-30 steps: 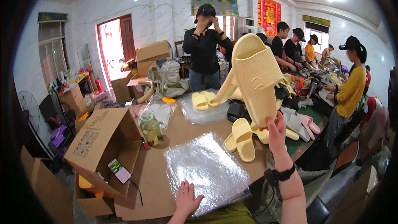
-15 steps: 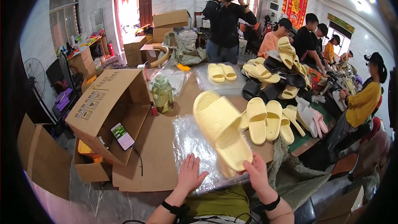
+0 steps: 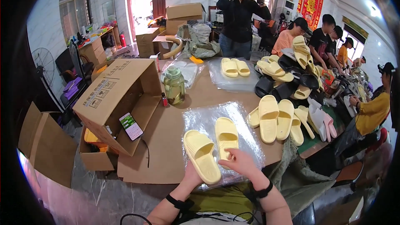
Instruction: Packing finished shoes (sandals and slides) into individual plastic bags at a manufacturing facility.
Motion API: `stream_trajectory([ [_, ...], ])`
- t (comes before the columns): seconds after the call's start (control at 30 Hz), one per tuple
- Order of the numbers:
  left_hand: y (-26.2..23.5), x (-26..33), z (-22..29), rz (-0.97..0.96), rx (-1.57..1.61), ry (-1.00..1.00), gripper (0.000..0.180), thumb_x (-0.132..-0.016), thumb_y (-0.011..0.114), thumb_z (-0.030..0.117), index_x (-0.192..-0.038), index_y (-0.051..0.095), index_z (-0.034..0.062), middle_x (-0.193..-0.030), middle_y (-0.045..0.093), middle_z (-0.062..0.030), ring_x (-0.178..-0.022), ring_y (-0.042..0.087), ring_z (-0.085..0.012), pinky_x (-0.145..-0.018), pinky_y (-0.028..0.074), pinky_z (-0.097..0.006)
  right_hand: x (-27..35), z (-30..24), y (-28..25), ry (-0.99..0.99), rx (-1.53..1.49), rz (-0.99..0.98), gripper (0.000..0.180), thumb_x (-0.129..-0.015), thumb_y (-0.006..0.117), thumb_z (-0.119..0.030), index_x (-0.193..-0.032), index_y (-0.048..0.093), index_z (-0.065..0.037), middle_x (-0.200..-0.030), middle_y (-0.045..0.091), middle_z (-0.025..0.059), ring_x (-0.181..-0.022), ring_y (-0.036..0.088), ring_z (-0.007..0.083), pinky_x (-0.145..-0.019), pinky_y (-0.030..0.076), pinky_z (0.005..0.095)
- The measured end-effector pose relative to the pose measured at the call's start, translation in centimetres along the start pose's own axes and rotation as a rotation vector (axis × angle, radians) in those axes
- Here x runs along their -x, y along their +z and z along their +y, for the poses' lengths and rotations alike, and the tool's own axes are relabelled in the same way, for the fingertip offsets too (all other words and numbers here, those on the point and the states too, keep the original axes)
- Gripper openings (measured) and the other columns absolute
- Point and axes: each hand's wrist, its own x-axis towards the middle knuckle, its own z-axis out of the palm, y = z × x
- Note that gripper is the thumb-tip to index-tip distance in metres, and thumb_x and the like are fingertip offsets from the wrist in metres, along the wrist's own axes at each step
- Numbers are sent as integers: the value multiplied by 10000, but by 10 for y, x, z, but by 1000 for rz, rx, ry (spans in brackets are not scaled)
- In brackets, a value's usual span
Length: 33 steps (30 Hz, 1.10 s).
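A pale yellow slipper (image 3: 202, 155) is tilted above the clear plastic bags, its heel toward me. My left hand (image 3: 192, 177) holds it from below and the left side, with the fingers hidden behind the sole. To its right, a second yellow slipper (image 3: 227, 135) is over the plastic, toe pointing away. My right hand (image 3: 243, 163) grips that one near its heel, thumb and fingers at the edge. Beneath both slippers, a stack of clear plastic bags (image 3: 252, 152) covers the table's near part.
An open carton (image 3: 98, 89) stands at left, a phone (image 3: 131, 126) in its mouth. Near it are a green bottle (image 3: 174, 85) and a small red-capped bottle (image 3: 164, 99). More slippers (image 3: 268, 118) pile up at right. Another yellow pair (image 3: 235, 67) sits farther back. Several people work around.
The slipper raised in my right hand has come down over the plastic. Two separate slippers now show. My left hand, flat on the bags before, now holds one. The view has shifted slightly.
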Motion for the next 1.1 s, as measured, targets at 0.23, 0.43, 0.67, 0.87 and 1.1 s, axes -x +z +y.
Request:
stream_trajectory([
  [0.23, -1, -5, 13, -1, 8, 34, 560, -809, 745, 348, -1287, 596, 98, -1272, 639, -110, -1199, 593, -303, -1010, 477, -415, -85, 26, 57, -99, 341, 206, 1124, -659, 701, -787, -1326, 498, 95, -1255, 564, 297, -1133, 617, 379, -928, 523, 429],
  [0.43, 17, 4, -30, -31, -532, 154, 845, -922, 536, 620, -1483, 381, 8, -1557, 297, -265, -1465, 251, -424, -1191, 220, -531, -129, 41, 61, 34, 220, 302, 616, -863, 615, -578, -918, 716, 27, -847, 705, 245, -775, 700, 387, -716, 554, 472],
  [0.67, 25, 4, -37, -23, -572, 149, 857, -929, 511, 628, -1474, 386, -21, -1568, 286, -274, -1477, 241, -406, -1205, 198, -505, -127, 72, 61, -16, 326, 444, 566, -908, 574, -518, -748, 729, 2, -727, 682, 236, -685, 687, 401, -673, 548, 498],
  [0.87, 17, -6, -29, -148, -659, 117, 1033, -870, 480, 749, -1512, 313, -42, -1593, 227, -289, -1508, 182, -383, -1221, 157, -475, -89, 101, 28, 70, 347, 484, 504, -878, 638, -436, -765, 693, 52, -708, 650, 278, -700, 680, 406, -665, 542, 498],
  [1.1, -3, -8, -15, -305, -777, 43, 1248, -765, 470, 880, -1557, 178, -39, -1626, 105, -280, -1532, 58, -374, -1238, 70, -449, 37, 96, -1, -28, -307, 482, 328, -874, 702, -229, -1012, 674, 67, -869, 700, 207, -840, 695, 287, -737, 522, 377],
])
